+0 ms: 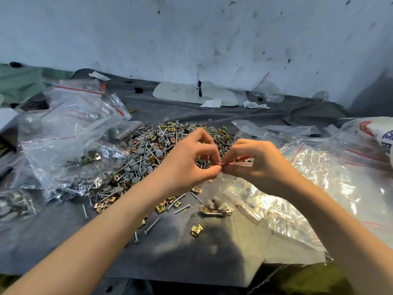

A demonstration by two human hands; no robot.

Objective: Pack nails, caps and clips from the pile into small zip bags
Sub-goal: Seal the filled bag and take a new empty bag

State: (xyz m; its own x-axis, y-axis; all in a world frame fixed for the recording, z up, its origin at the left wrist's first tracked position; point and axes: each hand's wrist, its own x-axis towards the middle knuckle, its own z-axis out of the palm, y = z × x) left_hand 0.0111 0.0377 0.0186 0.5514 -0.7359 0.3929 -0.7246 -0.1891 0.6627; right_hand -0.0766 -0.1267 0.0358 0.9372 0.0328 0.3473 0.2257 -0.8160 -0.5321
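From the head camera, we have both hands up at the centre of the view. The left hand and right hand meet thumb to forefinger, pinching the red-lined mouth of a small zip bag. The other fingers are curled. The bag hangs toward six o'clock with grey caps, a few clips and a nail in its bottom, so we judge this one filled and at the sealing step. Bags with hardware lie at nine o'clock and flat clear bags at three o'clock. The pile at eleven o'clock is large, with a loose clip nearer us, so most of the packing remains
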